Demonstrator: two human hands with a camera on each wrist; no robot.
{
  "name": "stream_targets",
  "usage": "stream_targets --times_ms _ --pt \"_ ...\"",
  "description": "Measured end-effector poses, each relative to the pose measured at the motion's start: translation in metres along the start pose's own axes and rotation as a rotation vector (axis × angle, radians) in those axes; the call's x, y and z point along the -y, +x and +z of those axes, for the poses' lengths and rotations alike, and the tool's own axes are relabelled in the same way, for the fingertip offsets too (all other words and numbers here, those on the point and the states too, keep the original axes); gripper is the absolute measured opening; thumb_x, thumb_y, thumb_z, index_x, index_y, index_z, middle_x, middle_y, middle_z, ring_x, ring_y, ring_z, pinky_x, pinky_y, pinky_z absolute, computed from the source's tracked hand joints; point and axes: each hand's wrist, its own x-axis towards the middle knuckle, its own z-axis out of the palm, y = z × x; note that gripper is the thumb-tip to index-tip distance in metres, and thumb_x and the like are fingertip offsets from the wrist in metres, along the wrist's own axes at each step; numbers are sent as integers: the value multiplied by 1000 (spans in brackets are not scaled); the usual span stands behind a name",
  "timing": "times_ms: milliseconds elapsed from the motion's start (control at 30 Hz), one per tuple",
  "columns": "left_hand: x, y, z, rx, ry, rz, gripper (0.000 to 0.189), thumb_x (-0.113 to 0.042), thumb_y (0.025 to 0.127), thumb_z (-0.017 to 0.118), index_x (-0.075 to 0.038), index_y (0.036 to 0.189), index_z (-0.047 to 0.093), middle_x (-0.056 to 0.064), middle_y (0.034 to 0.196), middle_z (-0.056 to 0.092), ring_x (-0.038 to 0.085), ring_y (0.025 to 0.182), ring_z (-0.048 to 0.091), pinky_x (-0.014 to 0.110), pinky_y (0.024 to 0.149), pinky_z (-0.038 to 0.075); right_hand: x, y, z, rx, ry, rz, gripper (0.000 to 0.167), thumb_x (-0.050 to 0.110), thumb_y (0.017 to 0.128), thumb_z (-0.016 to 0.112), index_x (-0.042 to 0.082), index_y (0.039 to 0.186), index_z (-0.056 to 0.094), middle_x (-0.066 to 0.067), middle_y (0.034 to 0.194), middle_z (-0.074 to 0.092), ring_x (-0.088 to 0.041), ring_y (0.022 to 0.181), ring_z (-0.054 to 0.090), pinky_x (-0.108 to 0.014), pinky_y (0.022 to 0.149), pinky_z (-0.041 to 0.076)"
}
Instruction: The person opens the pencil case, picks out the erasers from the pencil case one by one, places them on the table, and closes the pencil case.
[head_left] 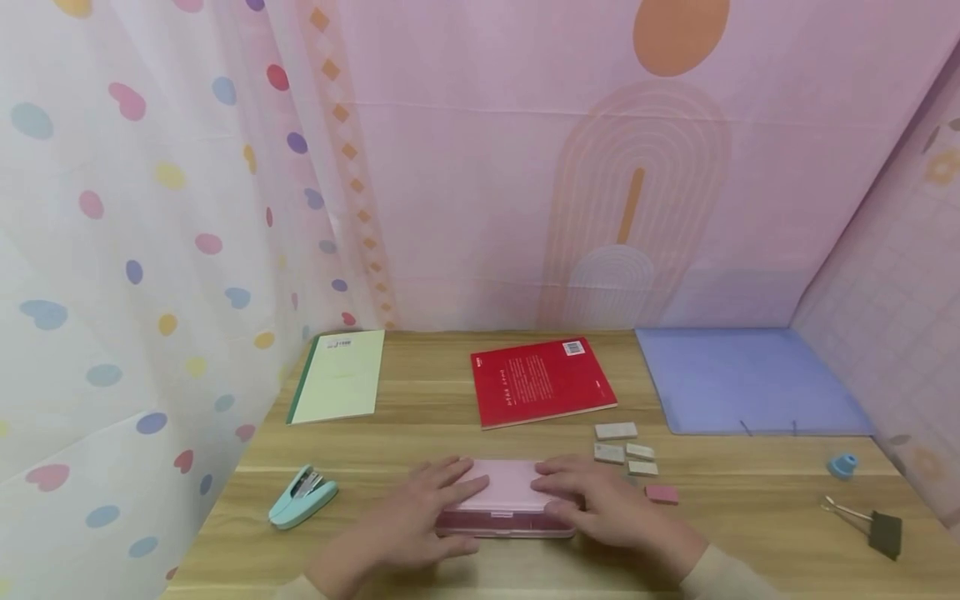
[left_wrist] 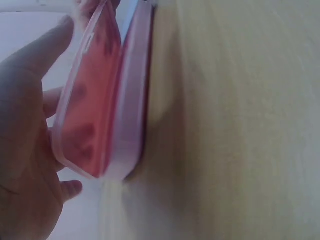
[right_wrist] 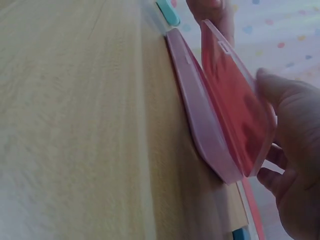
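Note:
A pink pencil case (head_left: 501, 487) lies at the front middle of the table, its lid partly raised along the front. My left hand (head_left: 420, 521) rests its fingers on the lid's left part, thumb away from the case. On the lid's right part lie the fingers of my right hand (head_left: 607, 504), the thumb near the front edge. In the left wrist view the lid (left_wrist: 87, 110) stands at an angle to the base (left_wrist: 131, 115), the left fingers behind it. The right wrist view shows the same gap between lid (right_wrist: 240, 110) and base (right_wrist: 200, 110). The inside is mostly hidden.
A mint stapler (head_left: 302, 497) lies left. Several erasers (head_left: 615, 431) and a pink one (head_left: 662, 495) sit beside the right hand. Farther right are a blue cap-like piece (head_left: 842, 466) and a black binder clip (head_left: 885, 534). Behind lie a green notebook (head_left: 341, 379), red book (head_left: 540, 387) and blue folder (head_left: 750, 383).

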Motion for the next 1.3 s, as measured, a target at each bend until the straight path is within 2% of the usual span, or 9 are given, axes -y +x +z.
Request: stream_targets --times_ms 233,433,667,833,1033,1300 --pt "9 6 11 -78 41 11 61 -63 90 48 -36 144 42 3 154 32 29 140 29 54 107 34 -4 6 7 0 -79 -15 50 55 90 57 34 135 55 10 147 41 -17 138 34 -49 105 39" --pt "12 14 14 -105 60 25 65 -62 88 53 -33 145 42 5 154 31 28 140 30 52 107 33 -6 17 12 24 -130 27 66 65 85 54 38 144 41 9 154 31 -19 142 25 -51 105 38" --pt "20 18 21 -159 49 43 67 -62 87 56 -30 144 45 4 154 33 27 140 30 49 110 31 -5 25 15 38 -150 42 71 68 84 53 37 145 39 8 155 29 -22 142 25 -53 107 34" --pt "20 18 21 -169 32 44 66 -59 86 59 -30 143 45 3 154 32 26 140 29 49 110 30 -6 24 16 39 -131 49 70 68 84 54 37 145 39 9 155 28 -21 143 23 -52 108 33" --pt "16 18 17 -158 56 64 64 -54 87 63 -28 143 46 5 153 33 27 140 30 50 110 30 -6 22 18 13 -137 36 70 66 84 55 35 145 41 8 155 29 -23 143 24 -53 108 32" --pt "19 20 16 -138 37 31 65 -53 85 66 -28 142 48 5 153 34 26 140 29 49 109 31 -6 28 19 8 -109 53 70 66 83 57 37 144 42 10 154 29 -23 142 24 -55 108 32"
